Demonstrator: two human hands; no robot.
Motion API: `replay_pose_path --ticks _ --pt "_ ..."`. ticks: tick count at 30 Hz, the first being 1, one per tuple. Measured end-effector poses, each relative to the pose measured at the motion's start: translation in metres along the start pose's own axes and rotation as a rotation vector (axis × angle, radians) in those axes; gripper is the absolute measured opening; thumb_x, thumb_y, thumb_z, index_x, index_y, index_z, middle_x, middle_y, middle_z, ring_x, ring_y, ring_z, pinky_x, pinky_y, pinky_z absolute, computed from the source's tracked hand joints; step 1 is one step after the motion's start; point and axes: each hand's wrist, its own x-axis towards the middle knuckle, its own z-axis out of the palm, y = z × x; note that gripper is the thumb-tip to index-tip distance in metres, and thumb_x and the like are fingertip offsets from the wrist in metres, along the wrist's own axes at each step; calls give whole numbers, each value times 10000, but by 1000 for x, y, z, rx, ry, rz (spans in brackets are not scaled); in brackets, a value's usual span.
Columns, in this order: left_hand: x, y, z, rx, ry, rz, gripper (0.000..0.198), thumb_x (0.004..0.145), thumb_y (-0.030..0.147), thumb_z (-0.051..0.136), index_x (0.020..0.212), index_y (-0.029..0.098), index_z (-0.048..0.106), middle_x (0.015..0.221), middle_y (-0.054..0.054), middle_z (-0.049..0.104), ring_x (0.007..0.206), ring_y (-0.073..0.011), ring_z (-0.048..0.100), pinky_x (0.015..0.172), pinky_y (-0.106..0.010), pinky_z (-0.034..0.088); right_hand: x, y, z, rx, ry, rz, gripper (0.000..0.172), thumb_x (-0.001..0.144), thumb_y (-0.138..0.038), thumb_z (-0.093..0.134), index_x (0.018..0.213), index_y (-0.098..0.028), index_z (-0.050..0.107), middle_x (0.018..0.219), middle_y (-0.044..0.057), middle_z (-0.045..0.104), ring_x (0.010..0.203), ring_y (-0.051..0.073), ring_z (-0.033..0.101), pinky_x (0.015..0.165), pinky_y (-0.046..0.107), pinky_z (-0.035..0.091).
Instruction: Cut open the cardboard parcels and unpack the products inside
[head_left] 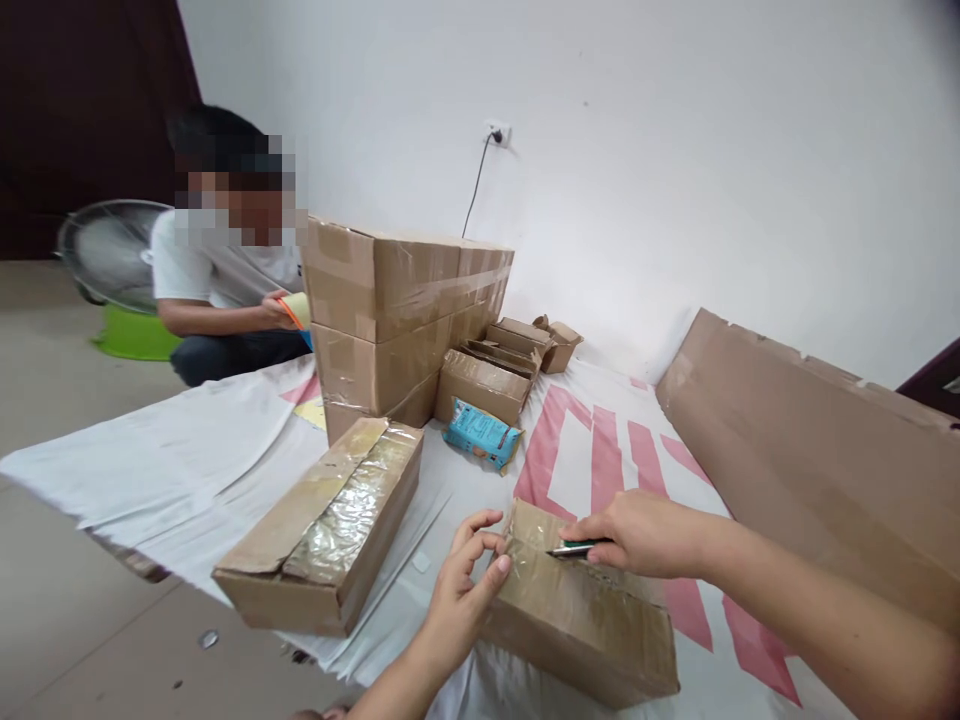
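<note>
The left forearm (409, 668) angles up from the bottom, left grip (463, 582) loosely curled, fingers parted; the right forearm (810, 600) slants in from the right, right grip (637, 530) pinched, palm down.

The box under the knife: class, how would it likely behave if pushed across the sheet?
The box would probably keep its shape, as its cardboard sides look straight. It seems unlikely to tip, since it lies long and low on the sheet. The shiny tape on top might feel slippery. Its contents are hidden, so weight is unclear.
</note>
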Motion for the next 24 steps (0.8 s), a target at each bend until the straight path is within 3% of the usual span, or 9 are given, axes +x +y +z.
replay_pose_path --ticks 4,11,14,20,24 --pt "-1 3 1 46 -8 -3 366 846 553 536 787 204 632 1241 -137 507 1240 -328 465 1029 -485 357 -29 11 11 -30 -11 86 391 896 -283 525 1271 -363 602 895 48 757 785 235 685 555 267 327" --pt "-3 5 7 110 -37 29 364 865 544 495 800 214 633 1242 -134 517 1240 -317 465 1036 -489 354 -65 19 34 -37 11 177 418 874 -240 541 1266 -370 600 866 43 750 771 234 693 581 269 365" --pt "-2 3 8 91 -31 19 397 856 583 493 796 211 620 1233 -135 520 1224 -317 476 1040 -495 347 -74 18 36 -108 6 194 423 869 -222 549 1265 -358 605 873 59 749 781 252 696 586 277 377" --pt "2 -1 9 -70 -83 -37 476 793 670 549 755 201 619 1226 -135 528 1254 -332 454 1054 -479 352 -78 13 37 -51 178 179 421 894 -229 481 1284 -349 585 792 36 742 684 218 680 555 268 375" --pt "2 2 6 -107 -105 -44 476 783 666 577 721 197 636 1269 -139 516 1301 -346 410 1074 -493 331 -80 13 39 16 131 175 405 824 -199 544 1178 -353 666 723 13 737 655 209 676 535 259 373"
